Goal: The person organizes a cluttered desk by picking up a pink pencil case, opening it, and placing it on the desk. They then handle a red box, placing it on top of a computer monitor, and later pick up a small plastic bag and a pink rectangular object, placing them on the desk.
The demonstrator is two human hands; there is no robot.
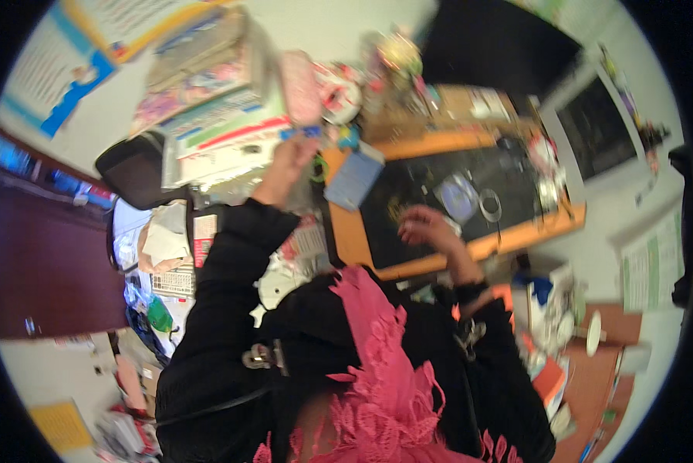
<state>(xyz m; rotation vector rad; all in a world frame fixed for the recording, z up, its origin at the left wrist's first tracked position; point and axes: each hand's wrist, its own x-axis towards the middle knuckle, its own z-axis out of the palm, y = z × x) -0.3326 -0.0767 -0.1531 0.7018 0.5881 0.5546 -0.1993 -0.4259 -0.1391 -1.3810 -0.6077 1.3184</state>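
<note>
My left hand (pixel 293 159) reaches forward beside a tall stack of books and papers (pixel 225 136). A small blue item (pixel 301 132) is right at its fingertips; blur hides whether the fingers hold it. To the right of that hand lies a blue box or book (pixel 354 178), slanted across the desk's left edge. Over the black desk mat (pixel 393 214), my right hand (pixel 428 227) hovers with loosely bent fingers and nothing visible in them. Beyond it are a clear disc-like item with a bluish middle (pixel 457 198) and a pale ring (pixel 490 205).
Orange wood (pixel 416 267) edges the desk. Behind the stack's right side are a pink furry case (pixel 300 87) and a red-and-white round item (pixel 339 95). A dark monitor (pixel 497 46) stands at the back. A black chair (pixel 135 168) and a calculator or keyboard (pixel 173 283) are at left.
</note>
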